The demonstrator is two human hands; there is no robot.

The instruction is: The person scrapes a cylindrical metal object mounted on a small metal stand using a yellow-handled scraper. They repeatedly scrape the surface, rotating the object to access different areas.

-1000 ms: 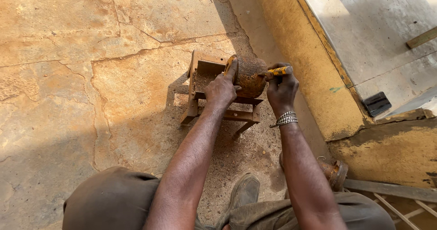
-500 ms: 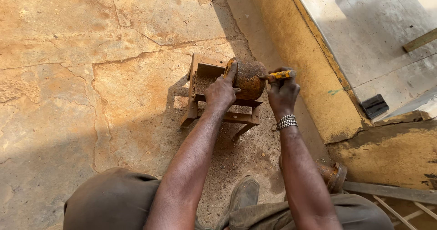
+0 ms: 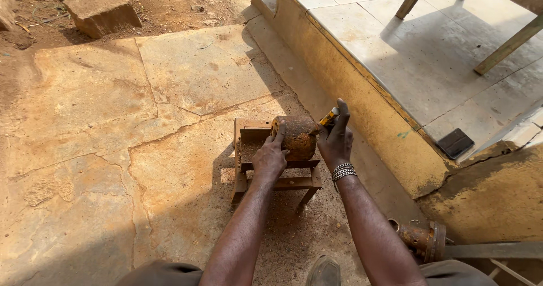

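Note:
A rusty brown cylinder (image 3: pixel 296 135) lies on its side on a small rusty metal stand (image 3: pixel 249 134) set on the stone paving. My left hand (image 3: pixel 269 159) grips the cylinder's near left end. My right hand (image 3: pixel 336 140), with metal bracelets on the wrist, is closed around a yellow-handled tool (image 3: pixel 327 118) whose tip touches the right end of the cylinder. The tool's working end is hidden between my hand and the cylinder.
A yellow-faced raised step (image 3: pixel 362 99) with pale tiles runs along the right. A dark flat object (image 3: pixel 455 143) lies on its edge. A rusty metal part (image 3: pixel 417 238) rests by my right leg. A stone block (image 3: pixel 102 11) sits far left. Wooden legs (image 3: pixel 508 46) stand on the tiles.
The head view has tilted up, showing more of the ground ahead. My right hand and the tool have shifted a little along the cylinder's right end. My left hand keeps its grip.

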